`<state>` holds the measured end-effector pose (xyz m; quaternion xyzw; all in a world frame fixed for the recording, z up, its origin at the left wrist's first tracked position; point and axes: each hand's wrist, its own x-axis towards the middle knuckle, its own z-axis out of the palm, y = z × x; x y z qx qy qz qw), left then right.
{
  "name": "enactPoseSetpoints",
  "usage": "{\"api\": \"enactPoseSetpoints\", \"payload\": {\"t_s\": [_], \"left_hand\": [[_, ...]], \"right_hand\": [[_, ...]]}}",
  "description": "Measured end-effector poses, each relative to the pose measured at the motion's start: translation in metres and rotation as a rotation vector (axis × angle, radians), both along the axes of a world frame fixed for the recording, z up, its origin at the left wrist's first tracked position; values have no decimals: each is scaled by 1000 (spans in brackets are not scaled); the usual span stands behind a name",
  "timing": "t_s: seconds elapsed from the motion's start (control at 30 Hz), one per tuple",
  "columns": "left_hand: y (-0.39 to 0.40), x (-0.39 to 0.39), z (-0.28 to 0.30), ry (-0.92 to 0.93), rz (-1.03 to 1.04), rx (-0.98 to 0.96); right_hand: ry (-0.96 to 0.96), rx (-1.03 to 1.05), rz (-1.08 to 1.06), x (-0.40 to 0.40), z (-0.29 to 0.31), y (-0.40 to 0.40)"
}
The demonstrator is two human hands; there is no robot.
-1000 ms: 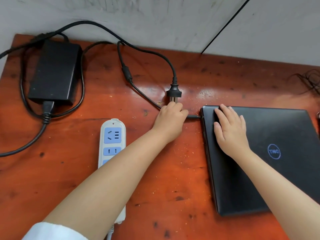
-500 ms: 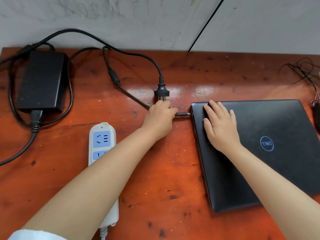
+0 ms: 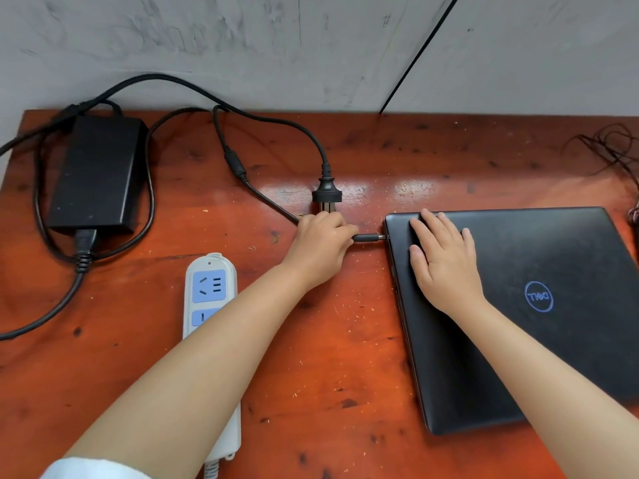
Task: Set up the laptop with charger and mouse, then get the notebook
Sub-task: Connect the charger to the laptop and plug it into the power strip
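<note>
While right hand (image 3: 446, 267) flattens, left hand (image 3: 320, 245) pinches connector (image 3: 368, 238).

Bare forearms — 1 white sleeve (image 3: 93, 469) edge, left arm

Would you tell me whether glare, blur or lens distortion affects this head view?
Head view: pale glare streaks the table behind the wall plug; wide-angle bending tilts the table edges and the laptop; focus is sharp on both the left hand and right hand.
</note>
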<state>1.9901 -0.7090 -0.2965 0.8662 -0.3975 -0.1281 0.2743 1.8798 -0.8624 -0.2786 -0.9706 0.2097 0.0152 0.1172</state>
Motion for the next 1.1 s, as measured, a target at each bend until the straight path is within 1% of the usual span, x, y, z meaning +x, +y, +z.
{"api": "enactPoseSetpoints", "payload": {"t_s": [0.13, 0.23, 0.33, 0.5, 0.67, 1.1], "left_hand": [[-4, 2, 3, 0, -23, -49], [-5, 2, 2, 24, -35, -8], [-6, 0, 1, -18, -27, -16], [-8, 2, 4, -34, -99, -21], [-11, 0, 4, -58, -110, -54], [-18, 3, 8, -169, -221, 40]], "right_hand": [[0, -6, 0, 1, 0, 0], [-3, -9, 0, 0, 0, 1], [-6, -15, 2, 1, 1, 1], [7, -32, 7, 0, -1, 1], [-6, -22, 7, 1, -2, 1], [65, -36, 59, 3, -4, -3]]}}
